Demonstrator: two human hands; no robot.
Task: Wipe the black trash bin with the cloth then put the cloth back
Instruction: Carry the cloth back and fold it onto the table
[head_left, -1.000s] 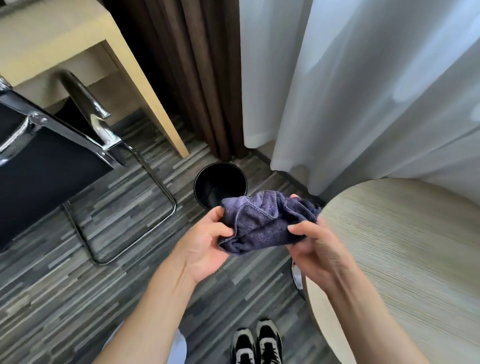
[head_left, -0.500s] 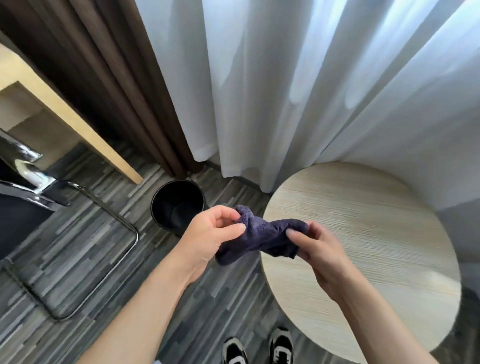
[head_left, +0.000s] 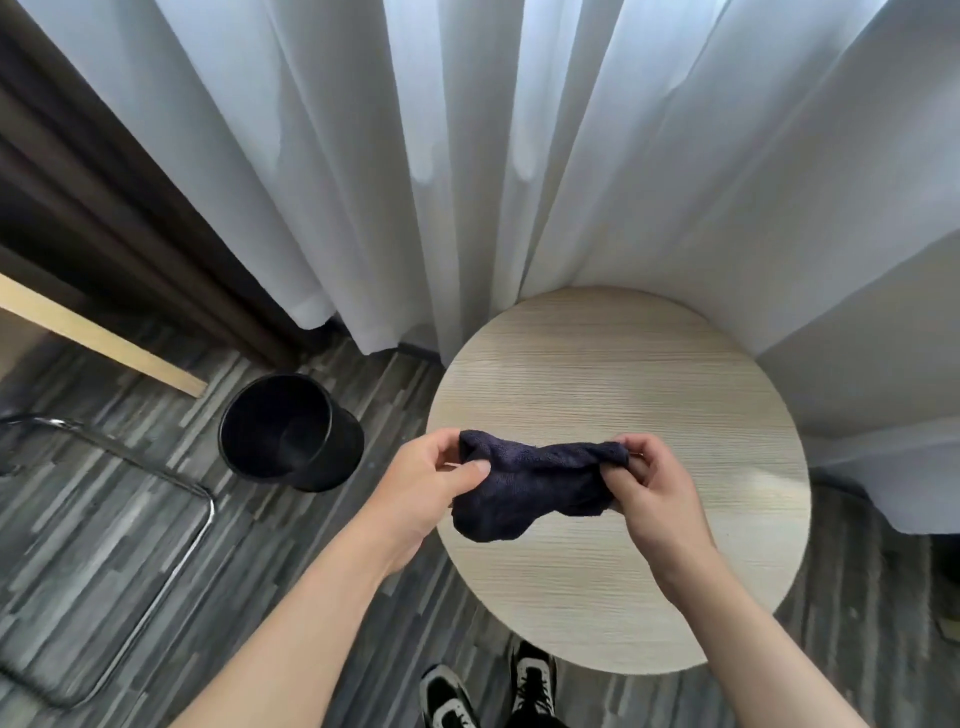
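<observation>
Head camera looks steeply down, close above the round table.

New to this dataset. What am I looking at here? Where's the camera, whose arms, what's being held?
There is no robot here: a person wears one wide-angle camera on the head, looking forward and down, so the two bare arms reaching in from below are the wearer's own. The left hand and right hand each pinch one end of a dark cloth, holding it stretched above the near edge of a round light wooden table. The tabletop looks bare. On the striped floor to the left stands a black trash bin, upright and open. White curtains hang behind, and the wearer's shoes show at the bottom.
</observation>
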